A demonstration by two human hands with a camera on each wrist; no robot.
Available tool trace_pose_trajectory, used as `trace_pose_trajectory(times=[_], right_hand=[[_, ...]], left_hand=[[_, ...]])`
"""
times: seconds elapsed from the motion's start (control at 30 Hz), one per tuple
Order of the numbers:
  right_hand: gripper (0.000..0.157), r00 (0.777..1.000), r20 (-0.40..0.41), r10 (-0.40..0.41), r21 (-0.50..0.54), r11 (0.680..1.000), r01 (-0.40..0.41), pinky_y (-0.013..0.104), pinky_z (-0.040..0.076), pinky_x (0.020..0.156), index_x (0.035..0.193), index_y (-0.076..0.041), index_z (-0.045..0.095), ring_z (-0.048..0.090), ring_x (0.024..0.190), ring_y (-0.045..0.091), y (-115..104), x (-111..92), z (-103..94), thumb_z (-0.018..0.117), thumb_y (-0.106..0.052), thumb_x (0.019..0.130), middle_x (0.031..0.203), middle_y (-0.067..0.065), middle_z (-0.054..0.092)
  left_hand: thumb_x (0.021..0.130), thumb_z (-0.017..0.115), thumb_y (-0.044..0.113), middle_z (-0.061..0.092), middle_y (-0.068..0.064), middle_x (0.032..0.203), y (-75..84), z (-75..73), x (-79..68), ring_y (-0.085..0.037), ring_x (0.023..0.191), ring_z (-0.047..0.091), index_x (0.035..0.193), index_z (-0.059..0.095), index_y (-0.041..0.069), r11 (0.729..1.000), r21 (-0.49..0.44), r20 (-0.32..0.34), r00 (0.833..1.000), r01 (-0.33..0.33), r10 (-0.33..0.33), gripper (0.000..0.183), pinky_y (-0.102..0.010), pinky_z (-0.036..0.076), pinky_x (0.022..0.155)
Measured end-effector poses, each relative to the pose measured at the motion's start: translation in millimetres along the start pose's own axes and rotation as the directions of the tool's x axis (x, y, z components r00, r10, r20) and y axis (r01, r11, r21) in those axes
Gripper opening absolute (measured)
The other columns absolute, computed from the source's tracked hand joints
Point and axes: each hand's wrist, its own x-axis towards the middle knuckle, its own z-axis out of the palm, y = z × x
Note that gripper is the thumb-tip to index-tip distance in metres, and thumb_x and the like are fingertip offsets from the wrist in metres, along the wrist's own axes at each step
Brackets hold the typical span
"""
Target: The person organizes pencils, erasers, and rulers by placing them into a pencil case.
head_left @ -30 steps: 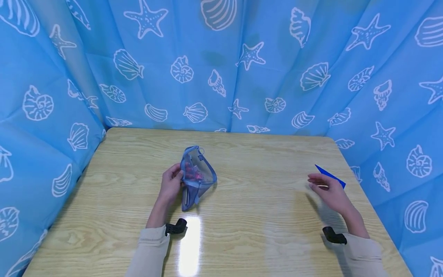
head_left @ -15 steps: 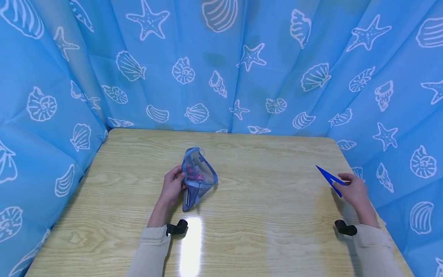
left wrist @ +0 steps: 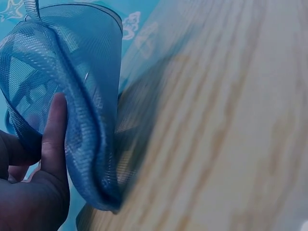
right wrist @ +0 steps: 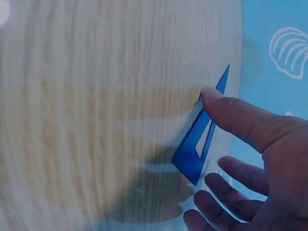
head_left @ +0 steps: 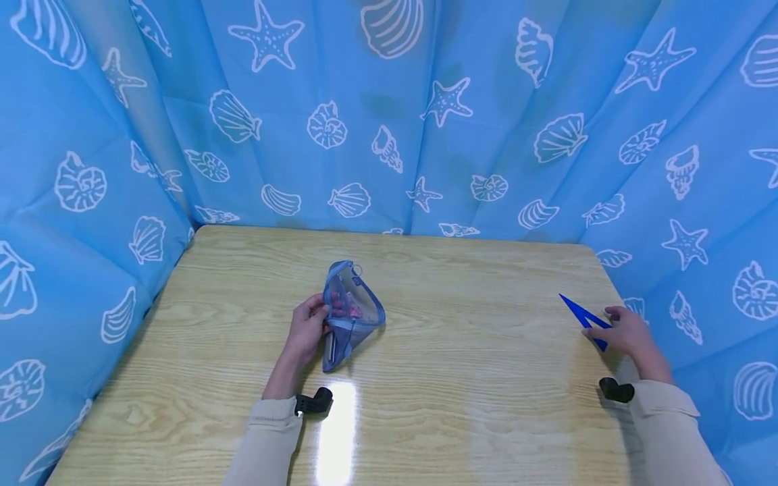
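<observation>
My left hand (head_left: 308, 327) grips the near-left rim of a blue mesh zip pouch (head_left: 365, 329), thumb outside and fingers showing through the mesh. The mouth of the pouch gapes, and a small pink thing (head_left: 354, 310) shows inside. In the left wrist view, a finger lies along the pouch's thick edge (left wrist: 89, 139). Far to the right, a blue set square (right wrist: 190, 156) with a cut-out middle lies on the table. My right hand (head_left: 629, 332) is over its right side. The thumb overlaps one edge; the other fingers are spread beside it, seemingly apart from it.
A pale wood-grain table (head_left: 462, 378) spreads beneath both hands, with a bright light reflection left of centre. Blue curtains (head_left: 389, 101) with white shells and starfish close in the back and both sides. The set square is near the table's right edge.
My right hand has moved right, from left of the set square to its right side, uncovering more of it. My left hand and the pouch stay put; the head view shifts slightly.
</observation>
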Motion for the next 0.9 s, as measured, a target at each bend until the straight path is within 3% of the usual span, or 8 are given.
trace_pose_trajectory(times=[0.2, 0.47, 0.7, 0.9], right_hand=[[0.086, 0.999, 0.039, 0.001, 0.001, 1.0, -0.001, 0.068, 0.04, 0.101, 0.139, 0.022, 0.034, 0.041, 0.122, 0.061, 1.4, -0.5, -3.5, 0.072, -0.04, 0.093, 0.136, 0.047, 0.037], [0.087, 0.999, 0.033, 0.012, -0.01, 1.0, -0.012, 0.068, 0.039, 0.102, 0.138, 0.021, 0.037, 0.038, 0.125, 0.063, 1.8, 1.1, -5.1, 0.076, -0.041, 0.09, 0.138, 0.048, 0.036], [0.073, 0.998, 0.041, 0.047, 0.009, 0.999, -0.048, 0.066, 0.042, 0.098, 0.13, 0.015, 0.05, 0.043, 0.118, 0.057, -1.0, 2.3, -5.3, 0.077, -0.039, 0.089, 0.133, 0.044, 0.04], [0.072, 0.999, 0.034, 0.04, 0.014, 0.999, -0.04, 0.061, 0.046, 0.092, 0.129, 0.019, 0.047, 0.049, 0.107, 0.051, 0.1, 3.7, -4.8, 0.077, -0.033, 0.089, 0.123, 0.042, 0.047]], left_hand=[[0.107, 0.04, 0.001, 0.07, -0.01, 0.111, -1.6, -0.3, 0.1, -0.008, 0.086, 0.067, 0.132, 0.057, -0.005, 1.0, 0.013, -0.011, 1.0, 0.008, -0.008, 0.031, -0.019, 0.048, 0.061], [0.106, 0.04, -0.002, 0.072, -0.008, 0.105, -3.8, -1.6, 0.9, -0.006, 0.083, 0.067, 0.131, 0.056, -0.01, 1.0, -0.021, -0.011, 1.0, -0.002, 0.001, 0.03, -0.018, 0.048, 0.06], [0.106, 0.039, -0.001, 0.071, -0.012, 0.11, -2.9, -0.8, 0.7, -0.006, 0.084, 0.067, 0.132, 0.055, -0.009, 1.0, -0.022, -0.028, 1.0, 0.013, -0.013, 0.031, -0.019, 0.051, 0.063], [0.107, 0.039, 0.0, 0.071, -0.014, 0.113, -2.0, 0.4, 0.6, -0.006, 0.085, 0.067, 0.133, 0.056, -0.007, 0.999, -0.01, -0.033, 0.999, 0.032, -0.032, 0.031, -0.019, 0.05, 0.064]])
